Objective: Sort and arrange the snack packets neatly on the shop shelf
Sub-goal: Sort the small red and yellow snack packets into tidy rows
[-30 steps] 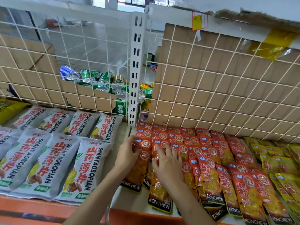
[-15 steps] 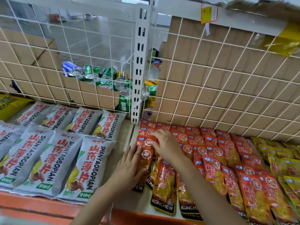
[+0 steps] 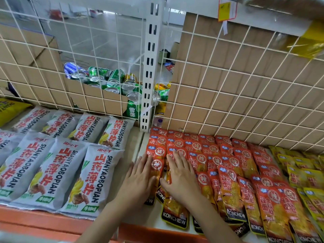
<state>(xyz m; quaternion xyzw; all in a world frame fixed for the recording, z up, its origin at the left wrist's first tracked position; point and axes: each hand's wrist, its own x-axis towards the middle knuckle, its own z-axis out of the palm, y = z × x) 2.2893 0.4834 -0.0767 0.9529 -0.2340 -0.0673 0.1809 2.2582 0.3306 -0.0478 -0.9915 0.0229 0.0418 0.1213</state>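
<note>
Several red and orange KONCHEW snack packets (image 3: 233, 172) lie overlapping in rows on the white shelf (image 3: 140, 218). My left hand (image 3: 140, 179) lies flat with straight fingers on the leftmost column of red packets (image 3: 156, 155). My right hand (image 3: 180, 178) presses flat on the neighbouring column, fingers spread and pointing towards the back. A loose KONCHEW packet (image 3: 175, 214) pokes out below my right palm near the shelf's front edge. Neither hand grips anything.
Grey SHANYAOBOPIAN bags (image 3: 52, 163) fill the shelf to the left, yellow packets (image 3: 301, 174) sit at the far right. A white wire grid (image 3: 228, 85) and slotted upright post (image 3: 149, 76) back the shelf. Drink cans (image 3: 112, 81) sit in a box behind. An orange strip (image 3: 35, 220) edges the front.
My right hand has drawn back from the rear rows and now lies flat over the second column. My left hand has slid right onto the leftmost red packets.
</note>
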